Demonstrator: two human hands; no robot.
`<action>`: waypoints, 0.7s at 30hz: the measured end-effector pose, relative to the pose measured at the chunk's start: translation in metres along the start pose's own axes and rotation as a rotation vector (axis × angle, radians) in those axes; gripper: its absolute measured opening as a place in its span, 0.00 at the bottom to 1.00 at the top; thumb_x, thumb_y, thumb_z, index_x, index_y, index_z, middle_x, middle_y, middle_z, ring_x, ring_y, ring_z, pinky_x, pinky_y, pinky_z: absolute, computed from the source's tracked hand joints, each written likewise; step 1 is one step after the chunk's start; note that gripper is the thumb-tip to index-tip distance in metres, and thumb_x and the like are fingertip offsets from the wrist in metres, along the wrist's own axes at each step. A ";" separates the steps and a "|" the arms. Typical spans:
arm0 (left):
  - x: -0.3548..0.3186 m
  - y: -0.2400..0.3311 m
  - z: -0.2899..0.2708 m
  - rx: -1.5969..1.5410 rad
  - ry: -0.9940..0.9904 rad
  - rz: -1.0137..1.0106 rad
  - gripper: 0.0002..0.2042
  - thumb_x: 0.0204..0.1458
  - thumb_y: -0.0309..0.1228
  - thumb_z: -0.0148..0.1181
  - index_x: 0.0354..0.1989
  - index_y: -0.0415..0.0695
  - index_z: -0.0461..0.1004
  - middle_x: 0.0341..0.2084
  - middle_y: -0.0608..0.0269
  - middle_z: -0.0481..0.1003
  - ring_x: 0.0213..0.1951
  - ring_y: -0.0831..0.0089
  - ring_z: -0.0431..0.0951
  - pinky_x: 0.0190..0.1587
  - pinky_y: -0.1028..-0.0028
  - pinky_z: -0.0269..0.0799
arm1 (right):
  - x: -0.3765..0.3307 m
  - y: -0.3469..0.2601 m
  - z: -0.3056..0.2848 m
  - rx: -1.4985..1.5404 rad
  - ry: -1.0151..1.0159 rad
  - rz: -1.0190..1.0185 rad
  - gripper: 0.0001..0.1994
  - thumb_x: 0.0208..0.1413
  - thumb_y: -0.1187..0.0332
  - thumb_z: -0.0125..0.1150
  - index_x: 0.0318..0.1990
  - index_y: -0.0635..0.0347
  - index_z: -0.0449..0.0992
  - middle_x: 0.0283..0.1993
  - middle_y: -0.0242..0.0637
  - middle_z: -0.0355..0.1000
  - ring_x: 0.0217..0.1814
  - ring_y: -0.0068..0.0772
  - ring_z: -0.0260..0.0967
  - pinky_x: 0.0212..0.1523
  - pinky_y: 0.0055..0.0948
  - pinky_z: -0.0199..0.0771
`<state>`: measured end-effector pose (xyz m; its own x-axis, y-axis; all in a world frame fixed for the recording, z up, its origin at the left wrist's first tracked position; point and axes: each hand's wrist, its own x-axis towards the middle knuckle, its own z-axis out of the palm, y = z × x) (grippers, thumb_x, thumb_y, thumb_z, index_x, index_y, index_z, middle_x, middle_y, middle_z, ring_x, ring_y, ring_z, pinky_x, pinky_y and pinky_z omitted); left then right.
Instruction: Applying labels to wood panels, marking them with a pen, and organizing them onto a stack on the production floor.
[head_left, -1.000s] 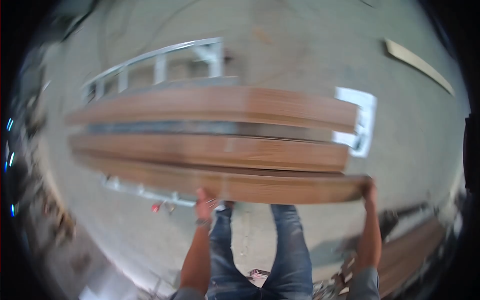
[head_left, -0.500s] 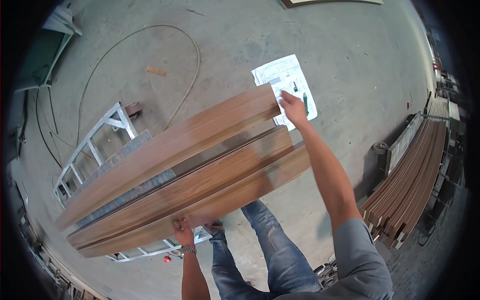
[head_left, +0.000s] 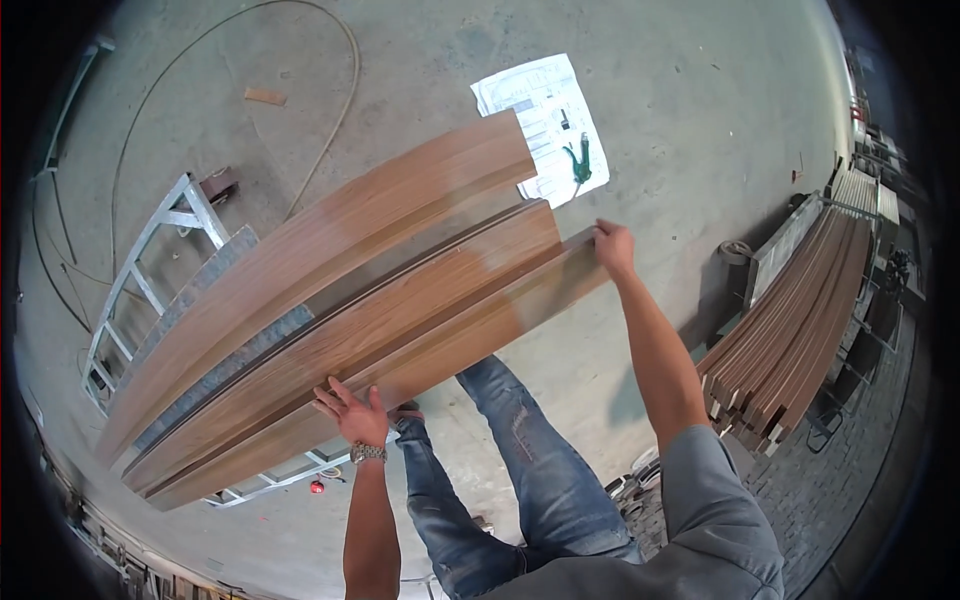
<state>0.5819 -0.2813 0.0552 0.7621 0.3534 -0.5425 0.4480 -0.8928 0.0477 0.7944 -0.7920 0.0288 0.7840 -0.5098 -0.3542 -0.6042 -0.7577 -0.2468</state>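
Note:
Three long brown wood-grain planks lie side by side, slanting from lower left to upper right. My right hand [head_left: 613,248] grips the right end of the nearest plank [head_left: 465,352]. On the lower left part of that same plank rests my left hand [head_left: 352,412], its fingers spread and reaching toward the seam with the middle plank [head_left: 410,308]. A gap separates the middle plank from the far plank [head_left: 350,215]. Metal trestle parts [head_left: 143,280] show under the boards, with a grey flat bar [head_left: 283,328] visible through the gap.
Past the far plank's right end, a paper drawing [head_left: 550,90] lies on the floor with a green hand tool [head_left: 580,160] on it. A looped hose [head_left: 352,85] and a small wood scrap [head_left: 265,96] lie at far left. Many brown strips [head_left: 790,330] are stacked on a rack at right.
My right hand has come nearer from beside the far plank's end to grip the nearest plank's end. My left hand's fingers have spread on that plank. The view has shifted.

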 end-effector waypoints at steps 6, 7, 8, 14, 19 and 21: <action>-0.011 -0.027 0.002 -0.199 0.089 0.099 0.44 0.57 0.44 0.57 0.72 0.33 0.39 0.71 0.28 0.36 0.71 0.29 0.39 0.71 0.47 0.44 | -0.039 0.004 0.004 0.303 0.111 0.224 0.15 0.56 0.71 0.58 0.50 0.61 0.81 0.46 0.47 0.80 0.50 0.42 0.78 0.54 0.34 0.74; -0.012 -0.028 0.003 -0.202 0.084 0.108 0.44 0.57 0.44 0.57 0.72 0.33 0.39 0.71 0.28 0.36 0.71 0.29 0.39 0.71 0.47 0.44 | -0.040 0.008 0.003 0.263 0.105 0.247 0.15 0.56 0.72 0.57 0.50 0.61 0.81 0.45 0.46 0.80 0.49 0.39 0.78 0.53 0.33 0.74; -0.013 -0.028 0.002 -0.178 0.079 0.119 0.44 0.57 0.43 0.57 0.72 0.32 0.38 0.71 0.28 0.35 0.71 0.30 0.39 0.71 0.48 0.44 | -0.042 0.010 0.001 0.260 0.108 0.250 0.15 0.56 0.72 0.57 0.50 0.61 0.81 0.45 0.46 0.80 0.49 0.39 0.78 0.53 0.33 0.74; -0.012 -0.022 0.007 -0.157 0.066 0.130 0.46 0.55 0.42 0.58 0.72 0.31 0.36 0.71 0.29 0.34 0.71 0.30 0.37 0.72 0.48 0.42 | -0.041 0.017 -0.006 0.354 0.067 0.239 0.16 0.54 0.75 0.60 0.50 0.62 0.80 0.43 0.42 0.81 0.45 0.32 0.78 0.51 0.30 0.75; -0.012 -0.030 0.009 -0.122 0.080 0.149 0.48 0.55 0.43 0.59 0.72 0.29 0.33 0.71 0.26 0.33 0.71 0.27 0.35 0.72 0.46 0.39 | -0.055 -0.005 -0.004 0.353 0.087 0.209 0.15 0.52 0.72 0.65 0.48 0.67 0.80 0.43 0.44 0.81 0.45 0.32 0.79 0.51 0.29 0.76; -0.010 -0.032 0.011 -0.117 0.082 0.179 0.50 0.55 0.46 0.59 0.72 0.30 0.31 0.70 0.25 0.31 0.70 0.25 0.34 0.72 0.44 0.38 | -0.056 -0.004 -0.005 0.335 0.098 0.205 0.15 0.53 0.72 0.65 0.49 0.67 0.79 0.44 0.42 0.81 0.45 0.30 0.78 0.50 0.29 0.75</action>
<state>0.5542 -0.2596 0.0498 0.8678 0.2180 -0.4465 0.3495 -0.9066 0.2365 0.7536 -0.7626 0.0537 0.6427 -0.6851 -0.3430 -0.7497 -0.4701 -0.4659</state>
